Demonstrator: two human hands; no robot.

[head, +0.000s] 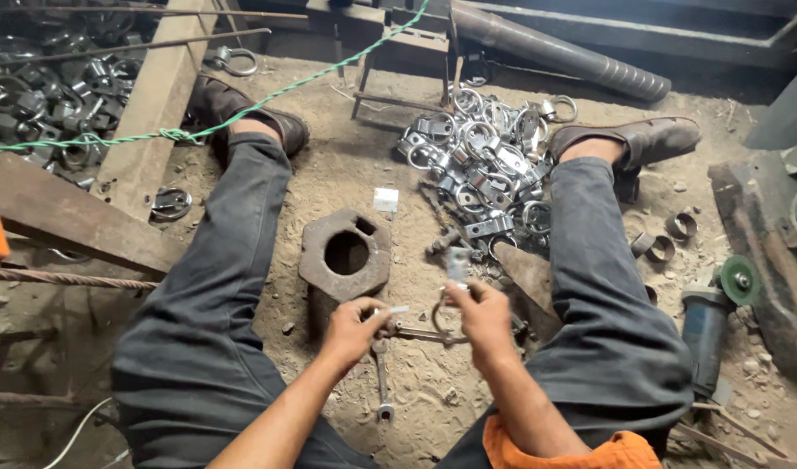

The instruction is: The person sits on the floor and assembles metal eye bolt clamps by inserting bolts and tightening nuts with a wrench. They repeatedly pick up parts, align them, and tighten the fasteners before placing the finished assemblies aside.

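I sit on a dirt floor with my legs spread. My right hand (479, 314) holds a shiny metal ring clamp (455, 269) upright by its ring. My left hand (357, 323) pinches a small bolt (398, 310) just left of the clamp, fingers closed on it. Below both hands lie a pair of pliers (420, 333) and a wrench (382, 380) on the dirt. A rusty iron block with a round hole (346, 254) sits just beyond my left hand.
A heap of shiny ring clamps (485, 161) lies between my feet, nearer the right leg. More clamps (59, 91) fill the far left behind a wooden beam (151, 113). An angle grinder (711, 326) lies at right. A green rope (242, 113) crosses overhead.
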